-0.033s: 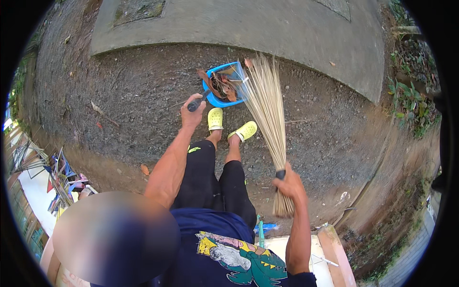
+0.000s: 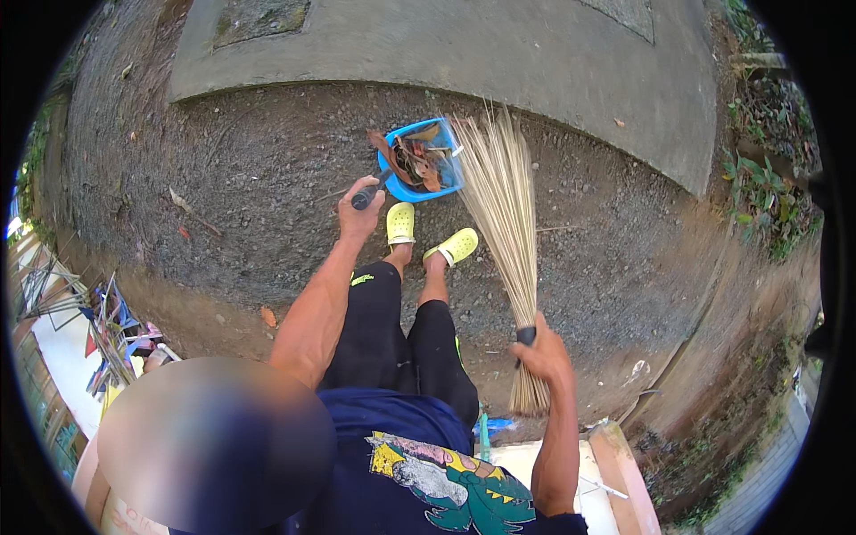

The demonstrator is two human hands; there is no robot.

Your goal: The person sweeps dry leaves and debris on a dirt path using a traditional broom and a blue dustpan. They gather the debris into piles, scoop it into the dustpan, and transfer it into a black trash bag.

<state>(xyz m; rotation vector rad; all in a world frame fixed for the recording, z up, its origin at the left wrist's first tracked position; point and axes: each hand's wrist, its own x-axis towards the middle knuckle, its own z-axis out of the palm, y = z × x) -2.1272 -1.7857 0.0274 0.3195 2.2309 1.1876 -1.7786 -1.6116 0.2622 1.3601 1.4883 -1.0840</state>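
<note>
My left hand [image 2: 357, 209] is closed around the black handle of a blue dustpan [image 2: 412, 195]. Dry brown leaves [image 2: 415, 160] and other litter lie in the pan, and one long leaf pokes over its left side. In my right hand [image 2: 545, 355] is a stick broom [image 2: 504, 214], gripped at its dark binding near the butt end. Its pale bristles fan out away from me, and their tips lie beside the pan's right edge. Whether they touch the pan I cannot tell.
My feet in yellow clogs [image 2: 401, 223] stand just below the dustpan on gravelly soil [image 2: 267, 178]. Beyond the pan runs a concrete slab [image 2: 446, 49]. Green plants [image 2: 767, 196] grow at the right, and mixed clutter [image 2: 116, 339] is piled at the left.
My right hand has shifted slightly right and toward me, and the broom has moved with it. Its bristle tips sit a little lower. My left hand and the dustpan have barely moved.
</note>
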